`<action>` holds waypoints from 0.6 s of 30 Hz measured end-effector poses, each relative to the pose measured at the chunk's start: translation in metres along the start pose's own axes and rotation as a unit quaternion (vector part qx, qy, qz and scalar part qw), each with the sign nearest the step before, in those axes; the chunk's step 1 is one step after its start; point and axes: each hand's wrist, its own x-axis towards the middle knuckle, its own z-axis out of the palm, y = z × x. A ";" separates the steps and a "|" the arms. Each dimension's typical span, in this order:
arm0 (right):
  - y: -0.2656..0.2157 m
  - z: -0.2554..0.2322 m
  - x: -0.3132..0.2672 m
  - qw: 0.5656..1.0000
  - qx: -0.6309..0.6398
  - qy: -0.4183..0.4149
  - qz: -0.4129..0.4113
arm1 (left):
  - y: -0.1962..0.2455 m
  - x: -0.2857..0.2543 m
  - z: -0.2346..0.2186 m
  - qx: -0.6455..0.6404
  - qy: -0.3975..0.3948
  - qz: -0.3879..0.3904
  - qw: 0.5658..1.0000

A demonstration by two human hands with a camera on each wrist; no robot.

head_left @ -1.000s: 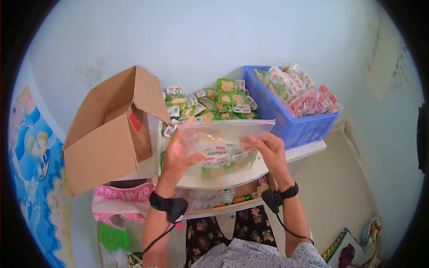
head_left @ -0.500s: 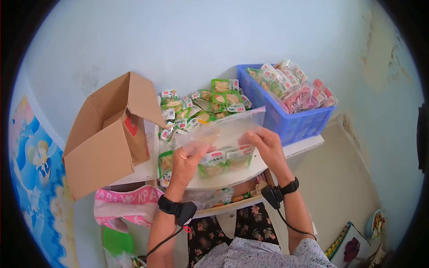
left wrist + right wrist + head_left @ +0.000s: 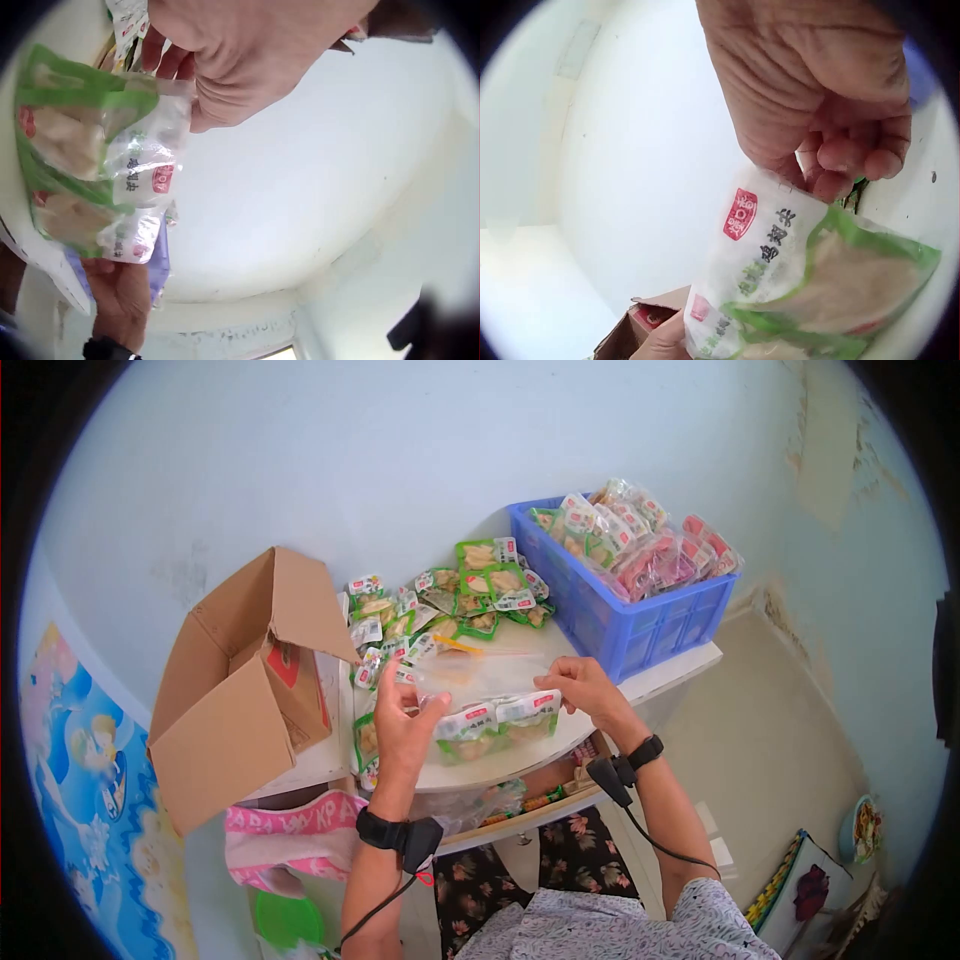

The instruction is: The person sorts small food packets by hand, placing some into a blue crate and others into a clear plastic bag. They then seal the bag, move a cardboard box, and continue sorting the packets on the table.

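Observation:
A clear plastic bag with green-and-white food packets [image 3: 497, 724] in it hangs between both hands over the white table. The right hand [image 3: 588, 692] pinches its right side between thumb and fingers; in the right wrist view the fingertips meet the white top of a packet [image 3: 761, 225]. At the bag's left side is the left hand [image 3: 402, 738], thumb against it and fingers raised. In the left wrist view the left hand [image 3: 232, 56] touches the bag's edge beside the packets [image 3: 90, 157]. The bag's upper part lies folded back, away from the person.
Loose green packets [image 3: 480, 582] are heaped at the table's back. An open cardboard box [image 3: 225, 735] stands at the left, a blue crate [image 3: 650, 630] full of packets at the back right. Below the tabletop an open drawer [image 3: 540, 816] holds small items; a pink-and-white towel [image 3: 295, 835] hangs left of it.
The bag's upper part, raised before, has folded down and back. Both hands have shifted slightly, and the left fingers now point upward. The head view has moved a little.

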 end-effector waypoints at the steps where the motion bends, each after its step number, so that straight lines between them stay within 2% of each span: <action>1: 0.000 -0.001 0.000 1.000 -0.010 -0.004 0.014 | 0.003 0.000 0.001 0.062 0.037 0.058 0.996; 3: 0.002 -0.003 0.000 1.000 -0.021 -0.015 0.014 | 0.016 -0.002 0.003 0.184 0.109 0.174 0.961; 6: -0.005 -0.006 -0.003 0.998 -0.047 -0.035 0.030 | 0.029 0.000 -0.003 0.303 0.064 0.279 0.909; 9: -0.006 -0.007 -0.001 0.996 -0.055 -0.056 0.041 | 0.046 -0.006 0.007 0.238 -0.084 0.259 0.932; 12: 0.002 -0.007 0.001 0.996 -0.043 -0.072 0.043 | 0.062 -0.013 0.018 0.237 -0.223 0.245 0.913; 15: 0.009 -0.011 -0.001 0.997 -0.018 -0.071 0.040 | 0.075 -0.005 0.016 0.389 -0.316 0.067 0.862; 18: 0.019 -0.011 -0.002 0.998 -0.002 -0.062 0.032 | 0.064 0.003 0.008 0.391 -0.338 0.053 0.854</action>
